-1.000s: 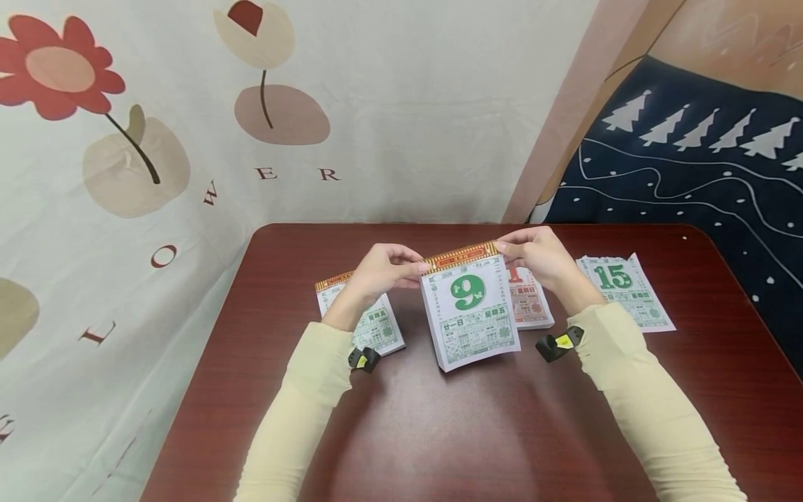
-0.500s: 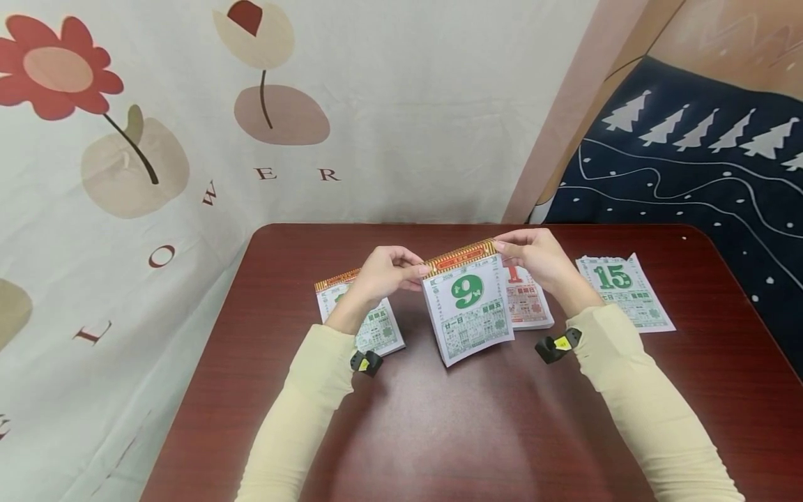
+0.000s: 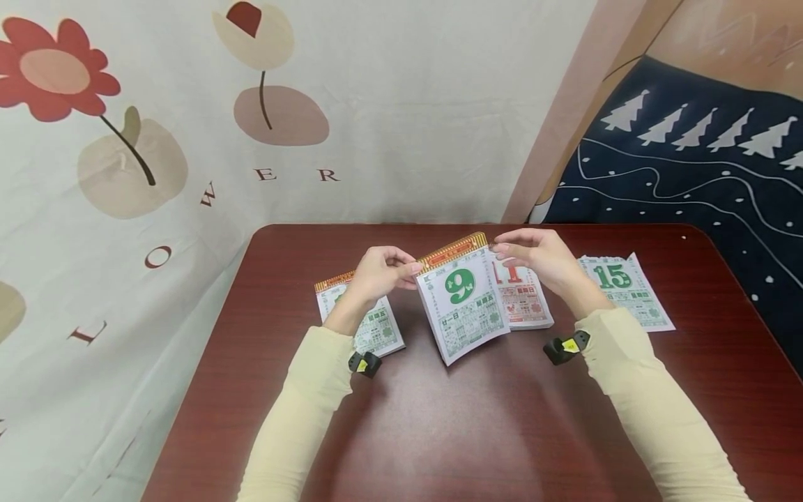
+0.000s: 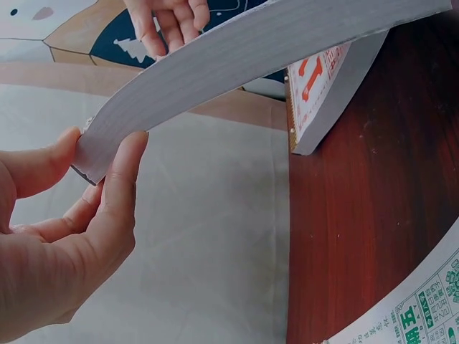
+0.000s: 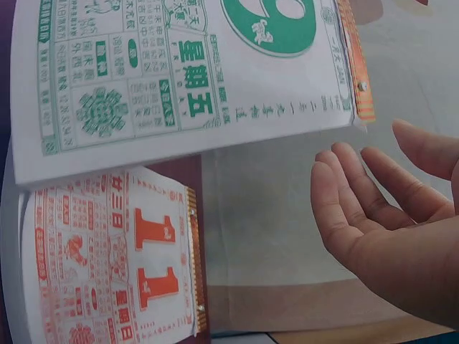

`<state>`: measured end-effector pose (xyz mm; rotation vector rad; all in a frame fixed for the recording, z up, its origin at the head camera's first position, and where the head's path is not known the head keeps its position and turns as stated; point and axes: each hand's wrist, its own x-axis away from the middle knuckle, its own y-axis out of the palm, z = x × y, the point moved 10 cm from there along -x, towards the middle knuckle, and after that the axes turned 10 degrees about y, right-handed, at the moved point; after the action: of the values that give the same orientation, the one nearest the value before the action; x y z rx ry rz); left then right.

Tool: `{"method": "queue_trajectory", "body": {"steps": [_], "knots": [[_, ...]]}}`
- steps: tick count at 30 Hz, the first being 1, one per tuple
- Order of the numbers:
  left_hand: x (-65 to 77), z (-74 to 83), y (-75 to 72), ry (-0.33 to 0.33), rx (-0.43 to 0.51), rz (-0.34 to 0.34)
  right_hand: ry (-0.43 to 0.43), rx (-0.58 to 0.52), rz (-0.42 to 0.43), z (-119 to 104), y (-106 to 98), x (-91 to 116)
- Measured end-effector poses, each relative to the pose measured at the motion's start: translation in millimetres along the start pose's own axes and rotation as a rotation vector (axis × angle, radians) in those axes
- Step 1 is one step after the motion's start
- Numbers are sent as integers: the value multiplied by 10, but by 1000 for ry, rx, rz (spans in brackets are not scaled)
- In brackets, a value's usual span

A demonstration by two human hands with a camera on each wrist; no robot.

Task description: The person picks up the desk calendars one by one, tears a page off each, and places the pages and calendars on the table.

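Note:
A thick tear-off calendar [image 3: 464, 300] with a green 9 and a red-gold header strip is held up above the table, tilted. My left hand [image 3: 384, 273] pinches its top left corner; the left wrist view shows thumb and fingers [image 4: 125, 165] on either side of the page block. Off the top right corner, my right hand [image 3: 542, 261] is apart from the calendar, its fingers loosely bent around nothing in the right wrist view. Behind it lies a second calendar [image 5: 115, 258] with a red 11. Partly under my left forearm is a third calendar [image 3: 383, 328], printed green.
A loose torn sheet [image 3: 627, 293] with a green 15 lies at the right of the dark red wooden table [image 3: 439, 432]. A printed cloth [image 3: 408, 139] with flowers hangs behind the table, and a dark blue cloth with trees [image 3: 690, 174] hangs at the right.
My right hand has let go of the calendar's top right corner and drawn slightly right. The calendar has shifted a little left and tilted more, still in my left hand.

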<state>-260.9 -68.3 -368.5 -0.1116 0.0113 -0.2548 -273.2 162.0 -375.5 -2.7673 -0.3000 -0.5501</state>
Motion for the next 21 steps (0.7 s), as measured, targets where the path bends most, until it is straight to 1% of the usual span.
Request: {"method": "queue_trajectory", "body": {"steps": [4, 7, 12, 14, 18, 21], "knots": [[5, 8, -32, 12, 10, 12, -7, 12, -4, 19, -27, 23], [11, 24, -58, 13, 24, 26, 4, 31, -2, 47, -41, 44], [22, 61, -112, 6, 37, 53, -7, -28, -18, 66, -35, 69], [24, 77, -141, 5, 38, 63, -7, -32, -18, 83, -28, 72], [20, 108, -198, 13, 45, 86, 2, -4, -12, 139, -11, 63], [15, 133, -227, 23, 55, 100, -13, 5, -16, 157, 22, 54]]}}
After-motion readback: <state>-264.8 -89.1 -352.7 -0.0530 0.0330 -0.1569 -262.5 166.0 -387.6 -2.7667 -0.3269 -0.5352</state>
